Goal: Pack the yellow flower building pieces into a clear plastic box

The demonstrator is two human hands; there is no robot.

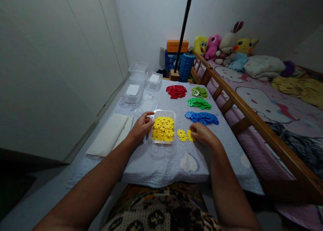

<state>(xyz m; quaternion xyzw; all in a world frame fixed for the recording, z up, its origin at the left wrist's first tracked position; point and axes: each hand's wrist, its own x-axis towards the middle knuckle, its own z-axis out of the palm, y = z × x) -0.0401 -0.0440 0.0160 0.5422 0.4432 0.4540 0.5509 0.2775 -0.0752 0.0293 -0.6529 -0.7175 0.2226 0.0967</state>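
Observation:
My left hand [141,127] grips the left rim of a clear plastic container [175,118], its fingers closed at the edge. Inside lies a heap of yellow flower-shaped interlocking discs [163,128]. To the right of the container, several loose yellow discs [182,135] lie on the cloth. My right hand [204,134] is closed at the right end of these, its fingertips pinching a yellow disc [191,136]; the fingers partly cover it. Just beyond that hand is a pile of blue discs [202,118].
Green discs [199,103], light green discs [199,92] and red pieces [176,91] lie in piles farther back. Clear containers [131,91] stand at the back left, near a folded cream cloth [108,135]. A wooden bed rail [233,99] runs along the right.

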